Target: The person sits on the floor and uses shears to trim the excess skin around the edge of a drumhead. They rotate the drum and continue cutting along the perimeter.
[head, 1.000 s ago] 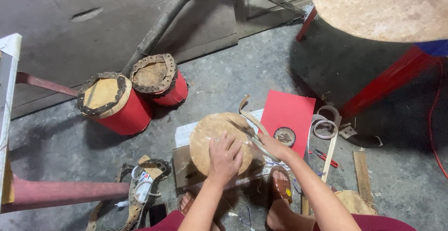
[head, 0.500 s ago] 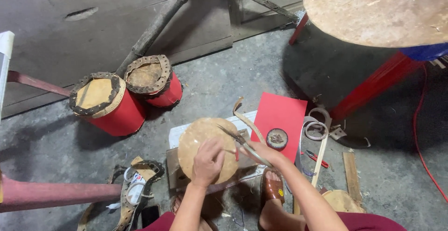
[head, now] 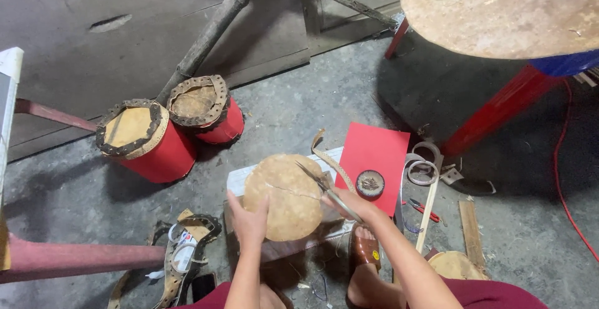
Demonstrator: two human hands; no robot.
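Left hand [head: 248, 220] now lower on hide disc [head: 284, 195]

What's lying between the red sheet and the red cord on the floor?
In the head view, between red sheet and red cord: pale strap loops and a red table leg.

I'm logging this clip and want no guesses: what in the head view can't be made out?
- Scissors: handles hidden inside the right hand.
- Round hide disc: left edge covered by the left hand.
- Small round tin: contents too small to tell.
- Large drum: cut off by the top edge.
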